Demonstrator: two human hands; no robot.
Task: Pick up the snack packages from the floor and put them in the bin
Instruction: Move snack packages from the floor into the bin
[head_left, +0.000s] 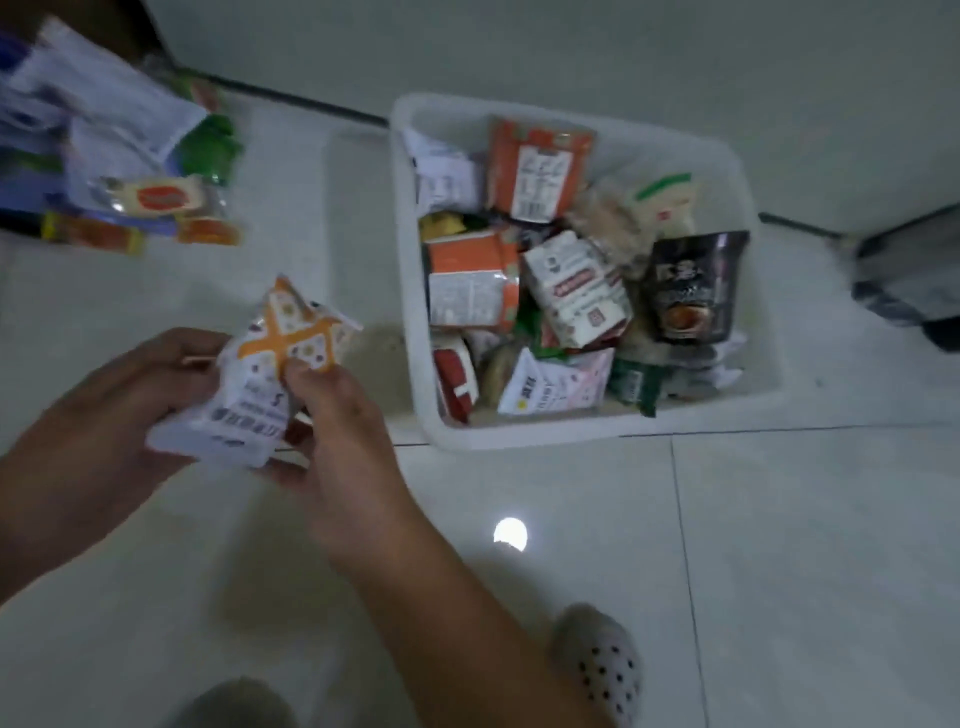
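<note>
A white snack package with an orange cross pattern (270, 374) is held above the floor between both hands. My left hand (104, 410) grips its left side and my right hand (343, 431) pinches its right edge. To the right stands a white plastic bin (410, 291) filled with several snack packages, among them an orange pack (540, 166) and a dark noodle cup (691, 286). A pile of loose snack packages (119, 161) lies on the floor at the upper left, blurred.
The floor is pale glossy tile with a bright light reflection (510, 533). My grey perforated slipper (597, 660) is at the bottom right of centre. A dark object (909, 280) sits by the wall at the far right. A wall runs behind the bin.
</note>
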